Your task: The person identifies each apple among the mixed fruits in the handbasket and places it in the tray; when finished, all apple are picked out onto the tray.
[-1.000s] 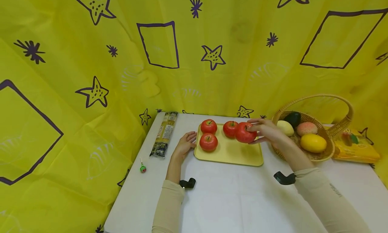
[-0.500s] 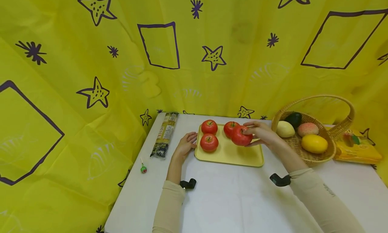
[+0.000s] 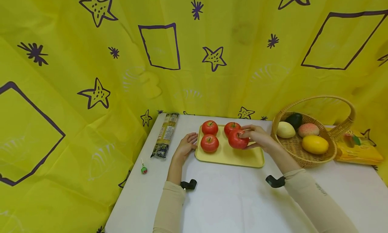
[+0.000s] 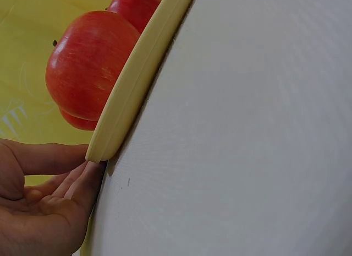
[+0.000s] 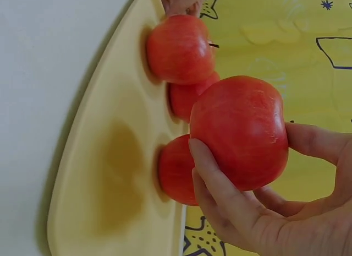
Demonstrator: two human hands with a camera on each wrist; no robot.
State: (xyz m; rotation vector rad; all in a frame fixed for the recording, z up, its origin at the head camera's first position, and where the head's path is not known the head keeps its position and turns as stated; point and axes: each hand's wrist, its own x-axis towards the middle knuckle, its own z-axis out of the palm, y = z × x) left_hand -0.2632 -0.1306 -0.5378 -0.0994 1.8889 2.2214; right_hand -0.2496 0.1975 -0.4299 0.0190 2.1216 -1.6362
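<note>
My right hand (image 3: pixel 257 137) grips a red apple (image 3: pixel 238 139), its fingers and thumb around the sides. The apple hangs above the right half of the yellow tray (image 3: pixel 230 159), casting a shadow there in the right wrist view. Behind it stands another apple (image 3: pixel 231 128) on the tray, partly covered in the head view. Two more apples, a rear one (image 3: pixel 209 128) and a front one (image 3: pixel 209 143), stand at the tray's left end. My left hand (image 3: pixel 184 147) holds the tray's left edge, thumb and fingertips at the rim (image 4: pixel 118 115) in the left wrist view.
A wicker basket (image 3: pixel 303 160) with several fruits stands right of the tray. Behind it lies a yellow packet (image 3: pixel 359 152). On the left are a long noodle-like package (image 3: pixel 165 135) and a green lollipop (image 3: pixel 143 170). A yellow patterned cloth (image 3: pixel 194 85) hangs behind the white table (image 3: pixel 224 199).
My right hand has carried its apple left and toward me, over the tray, in front of the back right apple. My left hand stays at the tray's edge.
</note>
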